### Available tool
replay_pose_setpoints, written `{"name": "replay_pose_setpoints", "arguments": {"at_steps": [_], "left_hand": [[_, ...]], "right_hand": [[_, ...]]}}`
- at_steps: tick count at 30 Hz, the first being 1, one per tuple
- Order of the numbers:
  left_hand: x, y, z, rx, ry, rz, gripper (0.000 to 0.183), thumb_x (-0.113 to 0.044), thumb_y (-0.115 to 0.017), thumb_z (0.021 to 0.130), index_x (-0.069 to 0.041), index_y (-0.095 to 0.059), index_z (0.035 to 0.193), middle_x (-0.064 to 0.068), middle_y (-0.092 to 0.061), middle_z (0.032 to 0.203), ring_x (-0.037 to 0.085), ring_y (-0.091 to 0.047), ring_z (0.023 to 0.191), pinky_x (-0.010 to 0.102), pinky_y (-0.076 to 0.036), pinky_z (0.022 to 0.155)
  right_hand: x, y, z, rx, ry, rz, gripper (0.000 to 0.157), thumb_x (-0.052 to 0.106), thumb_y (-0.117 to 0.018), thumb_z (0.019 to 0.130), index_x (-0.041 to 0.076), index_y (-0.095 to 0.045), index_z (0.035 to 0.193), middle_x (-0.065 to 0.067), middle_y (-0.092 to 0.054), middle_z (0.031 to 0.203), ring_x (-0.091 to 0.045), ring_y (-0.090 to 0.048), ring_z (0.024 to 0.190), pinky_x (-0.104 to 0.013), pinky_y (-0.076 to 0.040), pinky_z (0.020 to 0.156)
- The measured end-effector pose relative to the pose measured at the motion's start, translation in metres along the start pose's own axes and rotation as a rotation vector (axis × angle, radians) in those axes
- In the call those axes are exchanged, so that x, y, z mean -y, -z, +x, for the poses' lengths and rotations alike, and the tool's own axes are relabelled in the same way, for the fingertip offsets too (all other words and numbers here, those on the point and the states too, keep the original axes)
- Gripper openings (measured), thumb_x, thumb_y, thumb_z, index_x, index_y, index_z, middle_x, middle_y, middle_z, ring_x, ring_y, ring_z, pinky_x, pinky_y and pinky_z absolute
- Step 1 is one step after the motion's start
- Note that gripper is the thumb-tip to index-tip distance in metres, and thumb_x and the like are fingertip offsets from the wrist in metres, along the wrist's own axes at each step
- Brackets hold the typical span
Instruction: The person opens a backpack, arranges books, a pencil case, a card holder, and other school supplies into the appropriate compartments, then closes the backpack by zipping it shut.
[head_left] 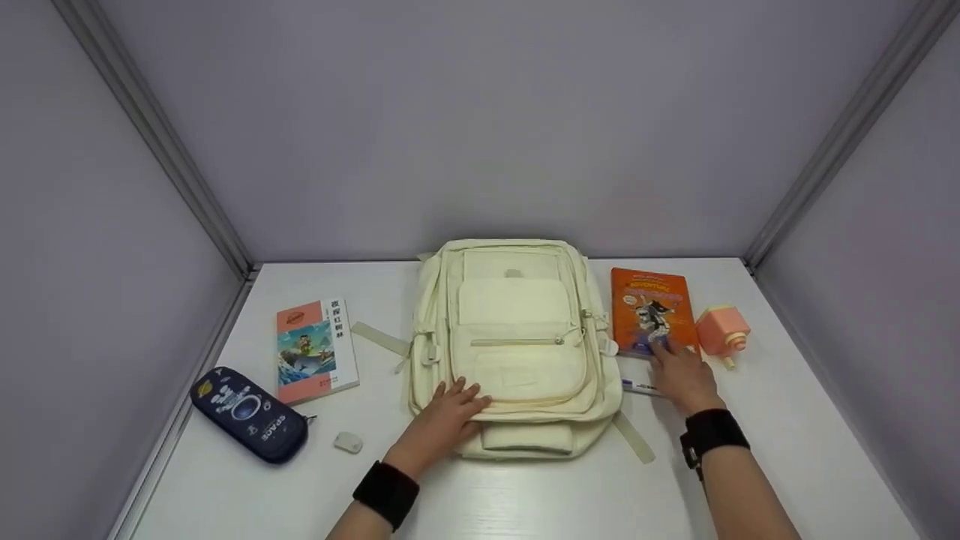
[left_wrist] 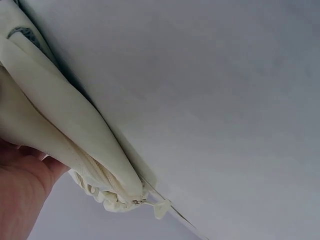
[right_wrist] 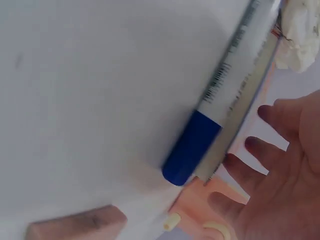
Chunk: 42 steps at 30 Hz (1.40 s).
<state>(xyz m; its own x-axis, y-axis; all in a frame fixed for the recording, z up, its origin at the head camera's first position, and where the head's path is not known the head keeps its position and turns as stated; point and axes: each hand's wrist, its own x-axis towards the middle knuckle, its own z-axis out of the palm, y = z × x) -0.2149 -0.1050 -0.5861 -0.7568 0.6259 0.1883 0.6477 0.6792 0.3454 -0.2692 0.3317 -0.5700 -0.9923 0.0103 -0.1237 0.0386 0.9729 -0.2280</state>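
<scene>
A cream backpack [head_left: 517, 367] lies front up at the middle of the white table. On its lower left front rests my left hand [head_left: 442, 420], fingers spread; the left wrist view shows that hand [left_wrist: 25, 182] against the bag's side. My right hand [head_left: 684, 375] is over the near edge of an orange book [head_left: 654, 307], fingers reaching onto its cover. Under this hand, partly hidden, lies a white marker [head_left: 637, 386]. The right wrist view shows the marker's blue cap [right_wrist: 192, 147] and the fingers apart, beside the book's page edge [right_wrist: 250, 100].
Right of the orange book stands a pink toy-like box [head_left: 724, 330] with a round knob. To the left lie a pink and white book [head_left: 315, 349], a dark blue pencil case [head_left: 251, 416] and a small whitish block [head_left: 348, 442]. Grey partition walls [head_left: 495, 127] enclose the table.
</scene>
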Motion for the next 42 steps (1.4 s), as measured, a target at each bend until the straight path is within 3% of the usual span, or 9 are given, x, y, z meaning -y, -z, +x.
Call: {"name": "replay_pose_setpoints", "arguments": {"at_steps": [4,9,14,19,23,27,33,39,42], "left_hand": [[-0.001,0.000,0.001,-0.004,-0.006,-0.002,0.042,-0.026,-0.064,0.096,-0.012,-0.060,0.135,0.017,-0.053,0.140,0.042,-0.040,0.134,0.059,-0.030,0.107],[0.001,-0.002,0.000,-0.021,0.002,-0.009,0.042,-0.026,-0.065,0.095,-0.011,-0.060,0.135,0.017,-0.053,0.139,0.042,-0.041,0.134,0.059,-0.030,0.106],[0.002,-0.003,0.000,-0.031,-0.007,-0.007,0.042,-0.024,-0.066,0.095,-0.010,-0.061,0.134,0.018,-0.054,0.138,0.043,-0.042,0.132,0.060,-0.031,0.105],[0.000,0.000,0.000,-0.045,-0.012,-0.019,0.042,-0.027,-0.064,0.096,-0.010,-0.061,0.133,0.019,-0.054,0.138,0.044,-0.041,0.132,0.061,-0.031,0.105],[0.000,-0.001,0.000,-0.070,-0.028,-0.016,0.041,-0.028,-0.064,0.096,-0.009,-0.062,0.131,0.021,-0.055,0.136,0.045,-0.043,0.130,0.062,-0.033,0.103],[0.000,-0.002,0.000,-0.049,-0.017,-0.015,0.040,-0.025,-0.065,0.095,-0.010,-0.062,0.132,0.020,-0.054,0.137,0.044,-0.042,0.132,0.061,-0.032,0.105],[-0.001,-0.002,0.000,0.016,0.030,-0.013,0.042,-0.027,-0.062,0.098,-0.013,-0.059,0.137,0.015,-0.050,0.143,0.040,-0.037,0.137,0.057,-0.027,0.109],[-0.002,0.001,-0.001,0.043,0.050,-0.032,0.045,-0.030,-0.060,0.098,-0.014,-0.057,0.140,0.014,-0.047,0.146,0.038,-0.034,0.139,0.056,-0.024,0.111],[-0.001,0.002,-0.001,0.041,0.050,-0.032,0.045,-0.032,-0.060,0.098,-0.014,-0.057,0.139,0.014,-0.047,0.146,0.038,-0.034,0.139,0.056,-0.024,0.111]], "right_hand": [[-0.001,-0.007,0.004,0.091,-0.057,0.035,0.062,0.048,-0.032,0.106,0.008,-0.032,0.153,-0.028,-0.018,0.157,-0.051,-0.014,0.140,-0.076,-0.010,0.102],[-0.004,-0.007,0.000,0.099,-0.041,0.069,0.065,0.053,-0.032,0.104,0.010,-0.033,0.153,-0.026,-0.018,0.157,-0.049,-0.011,0.142,-0.078,-0.006,0.100],[-0.006,-0.005,-0.010,0.079,0.000,0.063,0.057,0.044,-0.039,0.105,0.008,-0.041,0.150,-0.026,-0.025,0.155,-0.049,-0.018,0.140,-0.078,-0.012,0.099],[-0.009,0.001,-0.012,-0.020,0.009,0.096,0.045,0.032,-0.046,0.104,0.003,-0.054,0.138,-0.027,-0.043,0.143,-0.050,-0.038,0.130,-0.074,-0.030,0.093],[-0.012,0.006,-0.007,-0.131,-0.114,0.138,0.038,0.027,-0.055,0.100,-0.005,-0.062,0.120,-0.031,-0.059,0.117,-0.050,-0.055,0.106,-0.068,-0.042,0.079],[-0.013,0.009,-0.003,-0.139,-0.299,0.179,0.046,0.033,-0.060,0.096,-0.012,-0.061,0.103,-0.033,-0.059,0.099,-0.051,-0.056,0.093,-0.065,-0.043,0.075],[-0.015,0.013,0.001,-0.033,-0.466,0.274,0.063,0.050,-0.064,0.091,-0.011,-0.060,0.105,-0.031,-0.058,0.102,-0.048,-0.054,0.095,-0.061,-0.042,0.082],[-0.017,0.020,0.005,0.071,-0.541,0.403,0.083,0.058,-0.068,0.085,-0.015,-0.052,0.121,-0.030,-0.055,0.111,-0.043,-0.051,0.099,-0.060,-0.040,0.090],[-0.017,0.020,0.008,0.081,-0.561,0.461,0.086,0.055,-0.070,0.084,-0.016,-0.048,0.125,-0.030,-0.053,0.116,-0.043,-0.049,0.102,-0.063,-0.035,0.097]]}}
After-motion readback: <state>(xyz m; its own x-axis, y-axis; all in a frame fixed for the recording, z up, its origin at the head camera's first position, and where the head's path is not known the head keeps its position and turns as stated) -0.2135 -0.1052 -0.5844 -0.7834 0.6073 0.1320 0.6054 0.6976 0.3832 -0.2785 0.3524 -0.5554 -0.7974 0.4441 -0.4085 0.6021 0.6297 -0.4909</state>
